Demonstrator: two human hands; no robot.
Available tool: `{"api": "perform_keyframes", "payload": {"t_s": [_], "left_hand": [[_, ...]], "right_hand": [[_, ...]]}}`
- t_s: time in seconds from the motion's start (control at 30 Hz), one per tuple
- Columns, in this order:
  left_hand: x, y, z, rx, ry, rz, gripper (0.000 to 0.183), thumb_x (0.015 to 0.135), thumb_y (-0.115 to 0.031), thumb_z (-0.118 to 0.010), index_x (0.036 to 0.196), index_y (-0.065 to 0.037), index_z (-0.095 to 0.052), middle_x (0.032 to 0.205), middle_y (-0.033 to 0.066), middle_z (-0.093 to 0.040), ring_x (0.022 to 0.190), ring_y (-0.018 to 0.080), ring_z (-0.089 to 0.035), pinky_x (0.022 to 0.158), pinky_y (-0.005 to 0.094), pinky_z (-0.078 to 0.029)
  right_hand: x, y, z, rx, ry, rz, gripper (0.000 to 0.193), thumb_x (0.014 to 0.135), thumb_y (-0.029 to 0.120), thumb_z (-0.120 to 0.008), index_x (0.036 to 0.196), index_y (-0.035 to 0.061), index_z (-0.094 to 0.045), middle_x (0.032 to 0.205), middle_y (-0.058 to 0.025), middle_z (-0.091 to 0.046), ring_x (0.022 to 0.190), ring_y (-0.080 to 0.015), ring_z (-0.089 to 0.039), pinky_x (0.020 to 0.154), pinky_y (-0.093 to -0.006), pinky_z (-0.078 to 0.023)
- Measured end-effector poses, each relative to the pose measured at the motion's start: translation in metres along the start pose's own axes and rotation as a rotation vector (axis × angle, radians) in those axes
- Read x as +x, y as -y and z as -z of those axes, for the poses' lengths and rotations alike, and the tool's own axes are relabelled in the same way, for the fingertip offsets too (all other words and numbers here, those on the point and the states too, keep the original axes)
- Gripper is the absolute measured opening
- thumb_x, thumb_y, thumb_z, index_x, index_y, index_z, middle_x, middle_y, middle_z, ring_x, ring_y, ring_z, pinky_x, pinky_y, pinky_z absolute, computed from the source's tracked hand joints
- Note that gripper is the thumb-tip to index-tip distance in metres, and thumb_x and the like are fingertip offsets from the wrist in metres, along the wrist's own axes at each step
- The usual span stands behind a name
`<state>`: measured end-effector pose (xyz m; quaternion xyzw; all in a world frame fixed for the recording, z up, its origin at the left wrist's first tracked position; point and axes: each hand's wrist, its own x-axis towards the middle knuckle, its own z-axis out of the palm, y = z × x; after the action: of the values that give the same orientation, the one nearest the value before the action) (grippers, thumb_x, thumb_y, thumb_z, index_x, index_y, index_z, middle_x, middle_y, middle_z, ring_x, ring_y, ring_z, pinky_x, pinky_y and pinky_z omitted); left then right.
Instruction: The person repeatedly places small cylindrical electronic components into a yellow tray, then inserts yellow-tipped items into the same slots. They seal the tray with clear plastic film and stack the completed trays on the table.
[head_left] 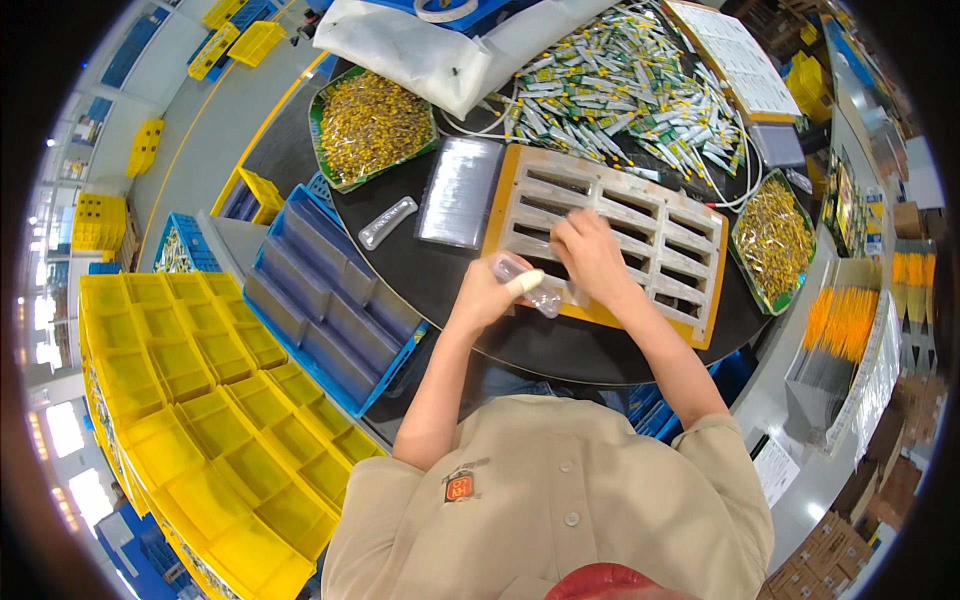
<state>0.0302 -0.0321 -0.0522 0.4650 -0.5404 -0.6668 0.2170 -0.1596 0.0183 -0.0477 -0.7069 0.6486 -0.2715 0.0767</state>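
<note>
My left hand (pixel 485 297) is closed around a clear plastic shell (pixel 540 298); a pale cover sits on its thumb. Just right of it, my right hand (pixel 592 250) bends over a slotted white frame on an orange board (pixel 500 205). Its fingertips are pinched together, and whatever they grip is hidden. Long dark slots run in three columns across the frame. Against the board's left side lies a stack of clear plastic sheets (pixel 460 190). A single elongated clear-grey plastic piece (pixel 387 222) rests farther left on the black round table (pixel 400 262).
Behind the board spreads a heap of small white-green tubes with yellow tips (pixel 620 90). Bags of small yellow parts stand at left (pixel 372 128) and right (pixel 773 240). A blue crate with grey dividers (pixel 330 290) and yellow compartment trays (pixel 215 400) flank my left side.
</note>
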Motion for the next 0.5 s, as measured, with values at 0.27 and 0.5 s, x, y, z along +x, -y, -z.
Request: {"api": "perform_keyframes", "payload": {"t_s": [0.27, 0.5], "left_hand": [[-0.007, 0.012, 0.002, -0.033, -0.065, 0.003, 0.028, 0.084, -0.022, -0.079, 0.084, 0.003, -0.067, 0.068, 0.0066, -0.066, 0.052, 0.0126, -0.061, 0.044, 0.0246, -0.048], [-0.025, 0.01, -0.006, 0.116, 0.024, -0.1, 0.018, 0.085, -0.014, -0.076, 0.081, -0.001, -0.065, 0.072, 0.006, -0.067, 0.057, 0.0124, -0.062, 0.053, 0.025, -0.05]], "right_hand": [[-0.026, 0.014, 0.0, 0.534, 0.215, -0.19, 0.012, 0.087, 0.015, -0.066, 0.092, 0.0039, -0.065, 0.084, -0.016, -0.066, 0.08, -0.035, -0.064, 0.07, -0.0418, -0.051], [-0.027, 0.021, 0.004, 0.114, -0.133, -0.046, 0.016, 0.081, 0.007, -0.069, 0.095, 0.0014, -0.063, 0.091, -0.0116, -0.06, 0.092, -0.0342, -0.052, 0.083, -0.0425, -0.045]]}}
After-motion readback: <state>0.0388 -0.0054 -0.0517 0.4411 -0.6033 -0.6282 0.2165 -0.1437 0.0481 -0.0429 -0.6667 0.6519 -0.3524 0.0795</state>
